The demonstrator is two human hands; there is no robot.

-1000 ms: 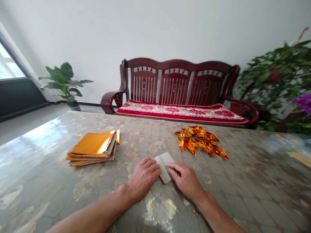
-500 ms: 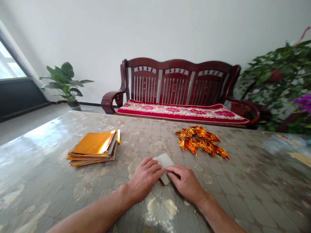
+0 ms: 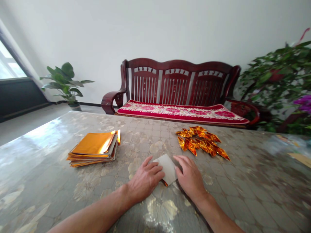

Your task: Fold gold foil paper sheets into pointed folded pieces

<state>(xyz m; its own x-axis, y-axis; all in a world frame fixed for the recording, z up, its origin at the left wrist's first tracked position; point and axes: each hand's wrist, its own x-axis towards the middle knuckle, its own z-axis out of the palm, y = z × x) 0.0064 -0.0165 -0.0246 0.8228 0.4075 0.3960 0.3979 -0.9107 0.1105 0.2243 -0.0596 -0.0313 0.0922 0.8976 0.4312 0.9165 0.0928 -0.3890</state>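
A sheet of foil paper point(image 3: 167, 169) lies on the table between my hands, its dull grey-white back up and partly folded. A sliver of orange foil shows at its near corner. My left hand point(image 3: 147, 177) rests flat over the sheet's left edge, fingers stretched out and pressing on it. At the right edge, my right hand point(image 3: 190, 176) is open, with thumb and fingers apart and the thumb close to the paper. To the left sits a stack of gold foil paper point(image 3: 92, 144). Several folded gold foil pieces point(image 3: 200, 140) are heaped to the right.
The table point(image 3: 136, 213) has a glossy, flower-patterned cover. Clear plastic point(image 3: 286, 144) lies at its right side. Beyond it stands a dark red wooden bench point(image 3: 175, 87) with a red floral pad. Potted plants point(image 3: 66, 82) stand at the left and leafy plants point(image 3: 279, 74) at the right.
My right hand has moved right, off the middle of the sheet, and its fingers have spread. More of the paper shows now. My left hand has stayed nearly in place.
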